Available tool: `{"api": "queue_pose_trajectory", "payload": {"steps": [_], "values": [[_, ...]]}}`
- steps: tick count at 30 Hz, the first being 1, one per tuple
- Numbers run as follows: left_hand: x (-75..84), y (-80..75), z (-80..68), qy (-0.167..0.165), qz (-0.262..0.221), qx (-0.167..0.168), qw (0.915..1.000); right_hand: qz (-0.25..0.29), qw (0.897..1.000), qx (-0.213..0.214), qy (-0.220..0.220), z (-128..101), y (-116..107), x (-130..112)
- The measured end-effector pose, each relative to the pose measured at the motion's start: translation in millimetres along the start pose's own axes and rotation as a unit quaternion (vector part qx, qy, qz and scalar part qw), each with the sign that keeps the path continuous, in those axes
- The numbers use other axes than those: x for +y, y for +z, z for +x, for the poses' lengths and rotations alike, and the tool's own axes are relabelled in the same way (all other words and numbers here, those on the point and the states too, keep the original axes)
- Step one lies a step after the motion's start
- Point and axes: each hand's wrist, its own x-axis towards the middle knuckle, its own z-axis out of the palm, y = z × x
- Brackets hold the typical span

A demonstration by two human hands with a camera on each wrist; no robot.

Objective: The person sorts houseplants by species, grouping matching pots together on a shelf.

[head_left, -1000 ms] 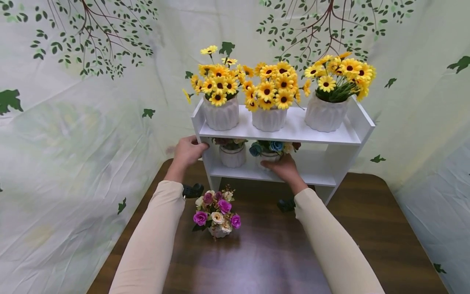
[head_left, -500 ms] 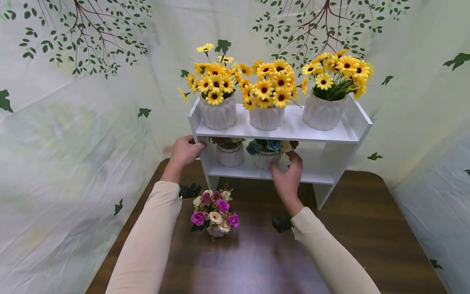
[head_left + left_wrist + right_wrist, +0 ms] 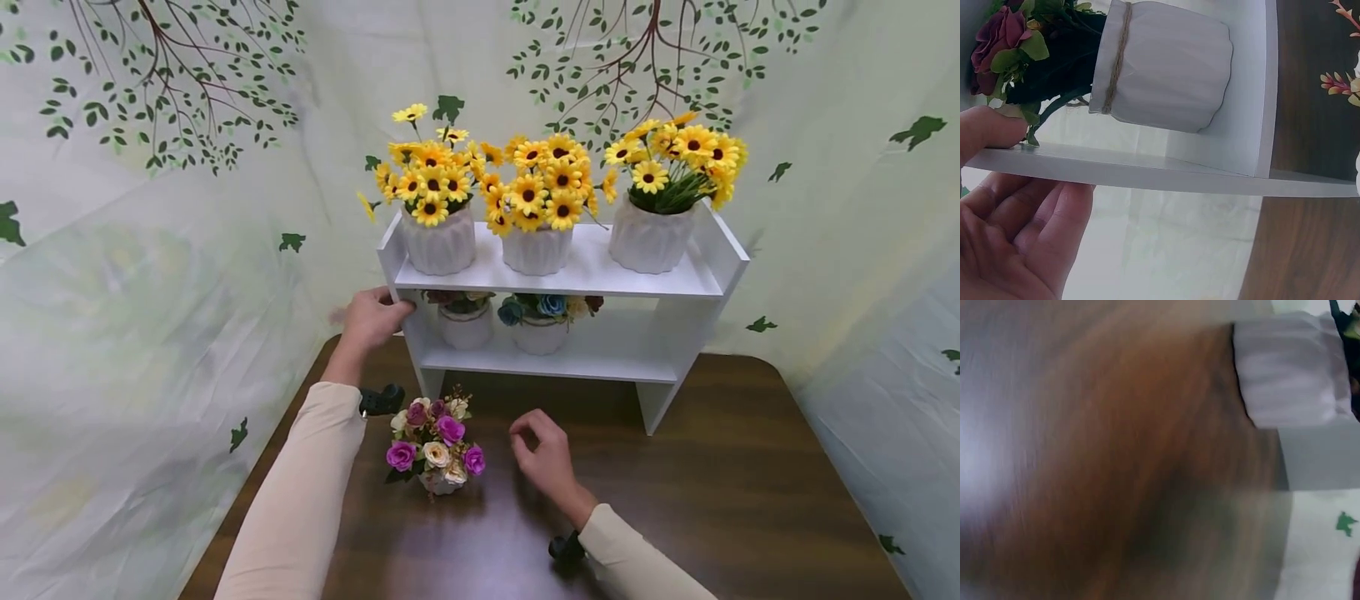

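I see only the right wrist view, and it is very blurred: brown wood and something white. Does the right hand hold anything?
Observer: No. The right hand is over the table, fingers loosely curled, holding nothing.
Operator: What is nearest to it?
Observer: A small pot of roses, standing on the table just to its left, apart from it.
Operator: And the left hand?
Observer: The left hand holds the left side panel of the white shelf.

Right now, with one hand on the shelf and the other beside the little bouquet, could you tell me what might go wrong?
The left hand grips the white shelf's side panel; a tug could rock the three sunflower pots on top. The right hand hovers beside the small rose pot on the table; a careless reach might tip it.
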Motion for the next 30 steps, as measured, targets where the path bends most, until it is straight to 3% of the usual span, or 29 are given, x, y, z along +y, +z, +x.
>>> {"api": "queue_pose_trajectory", "payload": {"steps": [3, 6, 9, 12, 15, 17, 23, 26, 30], "values": [[-1.5, 1.9, 0.5, 0.0, -0.001, -0.001, 1.0, -0.021, 0.994, -0.07, 0.078, -10.9, 13.3, -0.6], [-1.9, 1.9, 0.7, 0.001, -0.003, 0.002, 1.0, -0.045, 0.978, -0.154, 0.136, -16.7, 26.3, -3.6], [-1.7, 2.5, 1.2, 0.002, -0.003, 0.001, 1.0, -0.047, 0.963, -0.215, 0.157, -20.1, 38.6, -7.1], [-1.2, 3.2, 1.6, 0.003, -0.003, 0.0, 1.0, -0.025, 0.956, -0.238, 0.172, -23.2, 51.3, -10.6], [-1.1, 3.2, 1.2, 0.0, -0.006, -0.001, 1.0, 0.0, 0.954, -0.233, 0.189, -26.4, 66.4, -14.0], [-1.4, 3.2, 1.1, -0.001, -0.006, -0.003, 1.0, 0.016, 0.958, -0.211, 0.193, -29.0, 76.3, -16.3], [-2.6, 4.5, -0.1, -0.003, -0.002, -0.009, 1.0, 0.106, 0.977, -0.09, 0.159, -37.7, 102.6, -20.6], [-2.7, 4.8, -0.2, -0.004, -0.006, -0.008, 0.9999, 0.081, 0.979, -0.066, 0.177, -42.7, 108.9, -23.1], [-1.9, 3.8, 0.0, -0.005, -0.012, -0.007, 0.9999, 0.032, 0.974, -0.08, 0.208, -44.5, 111.8, -25.6]]}}
